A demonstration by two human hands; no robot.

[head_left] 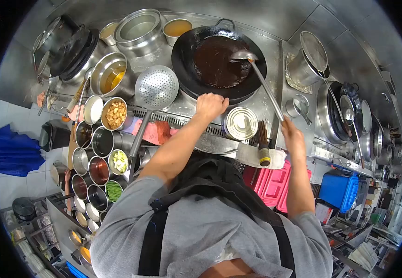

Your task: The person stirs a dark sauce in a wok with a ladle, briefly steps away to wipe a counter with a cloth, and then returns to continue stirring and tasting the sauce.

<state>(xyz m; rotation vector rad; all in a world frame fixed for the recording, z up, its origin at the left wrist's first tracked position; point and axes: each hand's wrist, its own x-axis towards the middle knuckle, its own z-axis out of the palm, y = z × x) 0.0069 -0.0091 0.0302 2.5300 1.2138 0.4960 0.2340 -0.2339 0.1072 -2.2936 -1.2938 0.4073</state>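
A black wok (186,60) sits on the range, with dark reddish-brown liquid (217,58) spread over its bottom. My left hand (211,106) is closed at the wok's near edge; whether a handle lies under the fingers is hidden. In my right hand (293,135) is the long handle of a metal ladle (243,55). The ladle's bowl is over the right part of the liquid. Between my forearms are a round metal tin (241,123) and a bamboo wok brush (264,150). A perforated skimmer (157,87) lies left of the wok.
Several metal pots of ingredients stand at left, among them diced brown pieces (115,115) and chopped greens (114,190). A lidded pot (304,67) and more woks (333,111) are at right. Pink containers (274,183) and a blue bin (337,191) sit lower right.
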